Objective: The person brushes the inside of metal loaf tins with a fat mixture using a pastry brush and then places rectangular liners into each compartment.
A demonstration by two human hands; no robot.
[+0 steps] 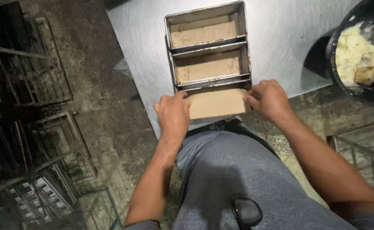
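Observation:
A metal strap of three joined loaf tins (247, 55) lies on a steel table (144, 51). The two far tins are lined with brown paper. Over the nearest tin lies a brown paper sheet (216, 103). My left hand (172, 114) pinches the sheet's left edge and my right hand (269, 99) grips its right edge, both pressing it at the tin's rim. The nearest tin is mostly hidden by the paper and my hands.
A black tub (334, 64) of pale dough with a scraper (372, 75) in it stands at the right. Wire racks (46, 85) stand on the floor at the left and another rack (362, 149) at the lower right. My grey-trousered knee (234, 170) is below the table edge.

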